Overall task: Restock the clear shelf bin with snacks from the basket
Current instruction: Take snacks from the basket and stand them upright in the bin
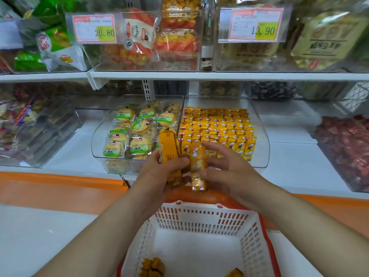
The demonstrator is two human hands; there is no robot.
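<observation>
Presently, snack packs (168,148), judged light and slippery, are being gripped mid-length by the left hand (159,174); one pack (196,172) is being pinched by the right hand (229,168).

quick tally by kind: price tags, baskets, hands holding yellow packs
price tags: 2
white basket: 1
hands holding yellow packs: 2 (left hand, right hand)
total: 5
</observation>
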